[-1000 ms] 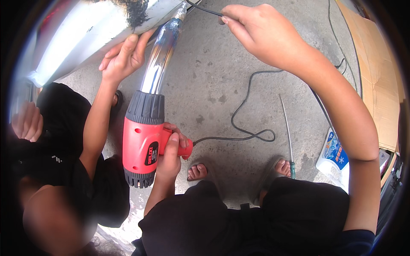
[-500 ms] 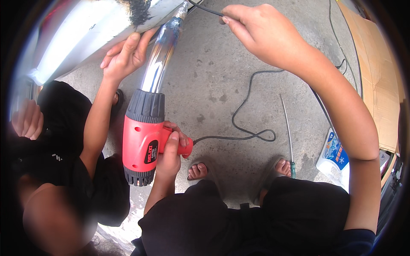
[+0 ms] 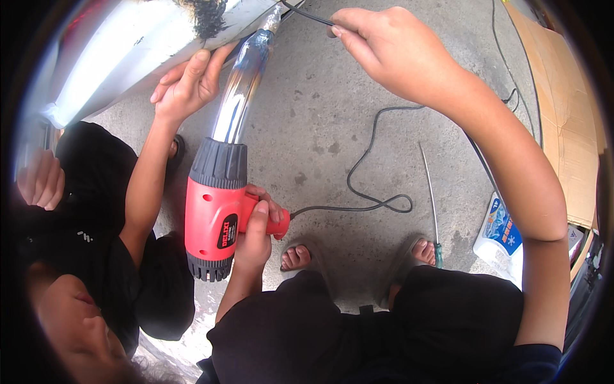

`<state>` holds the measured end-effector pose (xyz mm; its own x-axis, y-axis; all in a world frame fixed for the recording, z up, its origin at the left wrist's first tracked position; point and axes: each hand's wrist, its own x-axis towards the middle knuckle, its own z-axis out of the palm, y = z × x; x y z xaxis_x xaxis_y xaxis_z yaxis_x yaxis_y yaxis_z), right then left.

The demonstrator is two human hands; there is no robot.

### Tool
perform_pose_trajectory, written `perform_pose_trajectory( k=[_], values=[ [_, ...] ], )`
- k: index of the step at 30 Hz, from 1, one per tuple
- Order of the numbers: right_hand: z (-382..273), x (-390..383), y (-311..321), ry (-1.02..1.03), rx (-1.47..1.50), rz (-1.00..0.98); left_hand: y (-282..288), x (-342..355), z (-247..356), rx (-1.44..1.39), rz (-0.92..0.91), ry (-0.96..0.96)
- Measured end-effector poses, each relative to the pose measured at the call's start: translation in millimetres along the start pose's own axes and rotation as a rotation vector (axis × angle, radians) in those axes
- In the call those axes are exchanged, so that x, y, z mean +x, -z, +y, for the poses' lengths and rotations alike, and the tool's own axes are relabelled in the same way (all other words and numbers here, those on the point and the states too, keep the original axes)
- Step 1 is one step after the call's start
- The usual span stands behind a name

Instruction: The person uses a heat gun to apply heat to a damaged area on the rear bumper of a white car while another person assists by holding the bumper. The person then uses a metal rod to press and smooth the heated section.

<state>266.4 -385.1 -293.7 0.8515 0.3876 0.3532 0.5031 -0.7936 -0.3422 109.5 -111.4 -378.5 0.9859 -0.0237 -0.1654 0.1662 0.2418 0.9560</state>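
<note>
A red and black heat gun (image 3: pixel 214 214) with a long shiny metal tube is in my left hand (image 3: pixel 254 237), whose fingers wrap round its handle. The tube slants up to a heat-stained nozzle by the lower edge of a white, curved panel (image 3: pixel 147 38). Higher up on the right, my right hand (image 3: pixel 393 51) is closed in a pinch on a thin black cord-like strip (image 3: pixel 310 15). Its other end runs to the panel edge beside the nozzle tip. A co-worker's hand (image 3: pixel 188 86) touches the panel's underside, left of the tube.
A black power cord (image 3: pixel 358 185) loops across the concrete floor (image 3: pixel 320 128). Near my right foot lies a long thin screwdriver (image 3: pixel 432 198), with a white and blue jug (image 3: pixel 499 233) beyond it. Cardboard (image 3: pixel 563 102) stands at the right. The co-worker (image 3: pixel 83 211) crouches at the left.
The heat gun has dipped very slightly, its nozzle still by the panel edge. The co-worker's head has shifted a little. My right hand stays in place.
</note>
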Motion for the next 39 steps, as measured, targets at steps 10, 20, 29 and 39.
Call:
perform_pose_trajectory(
  k=[10, 20, 29, 39],
  values=[
    [-0.6, 0.9, 1.6, 0.016, 0.015, 0.013, -1.9, -1.5, 1.2, 0.044, 0.023, -0.016],
    [-3.5, 0.0, -4.1, 0.029, -0.049, 0.035, -0.8, -1.8, -0.3, 0.033, 0.017, -0.018],
    [-3.4, -1.0, -6.6, 0.016, -0.041, 0.014, -1.3, -2.4, 0.3, -0.001, 0.037, 0.010],
    [-4.7, -0.2, -6.1, 0.020, -0.039, 0.009, -2.7, -2.4, 1.5, -0.010, 0.036, 0.000]
  ],
)
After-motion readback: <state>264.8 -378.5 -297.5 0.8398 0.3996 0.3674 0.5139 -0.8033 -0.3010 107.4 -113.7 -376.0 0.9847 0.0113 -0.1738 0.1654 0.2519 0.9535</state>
